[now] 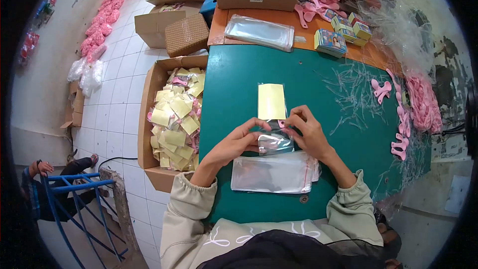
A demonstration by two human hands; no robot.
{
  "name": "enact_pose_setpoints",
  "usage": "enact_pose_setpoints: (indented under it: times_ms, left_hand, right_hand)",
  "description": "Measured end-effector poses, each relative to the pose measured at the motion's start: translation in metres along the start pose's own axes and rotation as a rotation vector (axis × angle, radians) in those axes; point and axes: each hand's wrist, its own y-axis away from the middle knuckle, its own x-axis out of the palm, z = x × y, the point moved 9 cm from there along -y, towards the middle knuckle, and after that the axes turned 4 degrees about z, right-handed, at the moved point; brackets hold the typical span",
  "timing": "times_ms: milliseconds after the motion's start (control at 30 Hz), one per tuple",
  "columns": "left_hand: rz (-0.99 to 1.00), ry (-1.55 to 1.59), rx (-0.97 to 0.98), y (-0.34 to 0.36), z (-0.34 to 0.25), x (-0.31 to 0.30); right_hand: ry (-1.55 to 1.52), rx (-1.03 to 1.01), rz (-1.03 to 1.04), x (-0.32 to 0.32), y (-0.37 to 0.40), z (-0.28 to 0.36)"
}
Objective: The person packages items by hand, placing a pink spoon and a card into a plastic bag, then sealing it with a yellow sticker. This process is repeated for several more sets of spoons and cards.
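Left hand: The fingers of the left hand [240, 140] are bent and close together, and they hold the left side of a clear bag [276, 144].
Right hand: The fingers of the right hand [309, 130] are bent too, with the tips almost closed on the right side of the same bag, by the pink piece.
Clear bag: It is between the fingers of both hands, and its shiny bottom part hangs just below the fingertips.
Yellow card: The yellow card [272, 100] lies flat in the bag, just past the fingers.
Pink piece: A bit of the pink piece [281, 123] shows between the fingers, below the card.
Bag pile: A pile of flat bags [269, 175] is on the near side of the fingers, on the green surface [231, 84].
Left of the fingers: A big open box [146, 134] is full of bags with yellow cards [174, 137] and some pink bits.
Right of the fingers: Pink spoons [382, 91] and thin clear strips [348, 87] lie well apart from them.
Far past the fingers: More clear bags [261, 31] lie in a stack, with little picture cards [330, 42] to their right.
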Motion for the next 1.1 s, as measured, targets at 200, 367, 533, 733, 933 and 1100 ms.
enact_pose_setpoints:
  times_ms: [200, 367, 533, 733, 933, 1100]
  left_hand:
    - [-0.176, -0.596, 0.274, -0.001, -0.025, -0.002]
    - [-0.353, -0.710, 0.327, 0.000, -0.030, -0.012]
    - [-0.395, -0.696, 0.267, -0.001, -0.028, -0.016]
    - [-0.465, -0.588, 0.266, -0.004, -0.019, -0.024]
    - [-0.559, -0.546, 0.265, -0.002, -0.021, -0.027]
    - [-0.516, -0.602, 0.232, -0.004, -0.019, -0.025]
  right_hand:
    - [-0.327, 0.175, 0.005, -0.004, 0.005, -0.020]
    - [-0.673, 0.321, -0.041, 0.013, 0.014, -0.049]
    - [-0.686, 0.494, -0.054, 0.020, 0.014, -0.055]
    - [-0.664, 0.543, -0.103, 0.021, 0.015, -0.058]
    - [-0.689, 0.555, -0.165, 0.020, 0.017, -0.059]
    - [-0.664, 0.531, -0.143, 0.018, 0.014, -0.052]
